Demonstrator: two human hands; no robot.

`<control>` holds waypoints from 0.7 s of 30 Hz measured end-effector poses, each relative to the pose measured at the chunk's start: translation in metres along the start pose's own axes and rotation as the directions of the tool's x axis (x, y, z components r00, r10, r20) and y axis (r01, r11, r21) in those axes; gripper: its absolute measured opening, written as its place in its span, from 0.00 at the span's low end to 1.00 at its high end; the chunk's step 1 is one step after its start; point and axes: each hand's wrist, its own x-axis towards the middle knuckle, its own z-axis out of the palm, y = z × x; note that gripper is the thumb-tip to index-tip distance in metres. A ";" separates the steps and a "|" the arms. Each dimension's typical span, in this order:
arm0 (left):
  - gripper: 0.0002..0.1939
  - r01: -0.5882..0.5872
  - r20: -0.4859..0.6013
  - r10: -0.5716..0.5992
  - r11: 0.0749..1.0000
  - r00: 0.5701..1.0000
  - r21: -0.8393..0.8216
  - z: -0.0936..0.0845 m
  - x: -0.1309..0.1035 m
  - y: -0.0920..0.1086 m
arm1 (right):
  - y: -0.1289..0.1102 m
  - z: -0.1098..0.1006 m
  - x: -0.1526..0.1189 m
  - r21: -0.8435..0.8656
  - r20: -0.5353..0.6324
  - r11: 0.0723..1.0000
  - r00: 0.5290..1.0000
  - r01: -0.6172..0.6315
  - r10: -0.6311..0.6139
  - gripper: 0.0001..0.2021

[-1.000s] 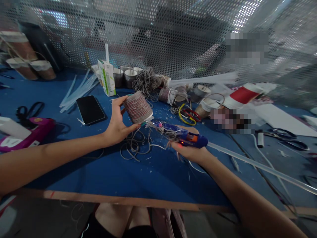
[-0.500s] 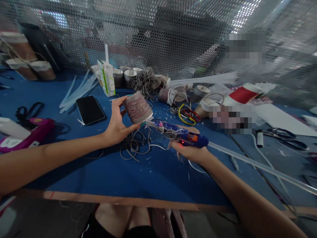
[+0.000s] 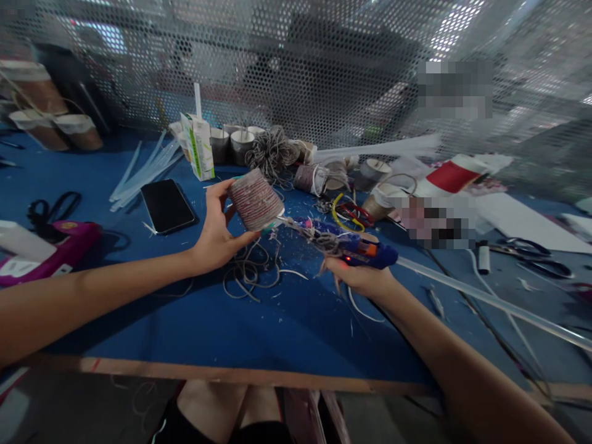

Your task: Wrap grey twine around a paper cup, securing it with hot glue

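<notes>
My left hand [image 3: 219, 231] grips a small cup wrapped in reddish-grey cord [image 3: 256, 200], thumb below and fingers above. The cup is tilted, its white rim turned toward the lower right. In my right hand [image 3: 358, 274] is a blue glue gun [image 3: 351, 243] with an orange part and a lit red light. Its nozzle points left, close to the cup's rim; whether they touch I cannot tell. Grey strands cling to the gun's front. A long clear glue stick [image 3: 467, 293] runs out of its back. Loose grey cord [image 3: 250, 274] lies in loops on the table below the cup.
A black phone [image 3: 168, 205], clear glue sticks [image 3: 145, 172] and a drink carton [image 3: 198, 145] lie or stand on the left. Behind are a cord bundle [image 3: 272, 151] and wrapped cups. Yellow-handled scissors [image 3: 349, 213] and dark scissors [image 3: 531, 256] lie to the right. Perforated metal mesh [image 3: 277, 80] stands at the back.
My right hand and the glue gun have shifted slightly right, drawing the nozzle a little away from the cup. My left hand and the cup have hardly moved.
</notes>
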 end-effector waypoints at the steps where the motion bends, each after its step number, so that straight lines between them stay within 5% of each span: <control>1: 0.45 0.001 0.003 -0.001 1.000 1.000 0.002 0.000 0.000 0.000 | 0.001 0.000 0.000 0.002 -0.005 1.000 1.000 -0.005 0.005 0.09; 21: 0.44 -0.022 0.043 0.021 1.000 0.999 0.003 -0.001 0.002 0.006 | 0.007 -0.003 0.001 0.150 0.000 0.947 0.958 -0.284 0.287 0.10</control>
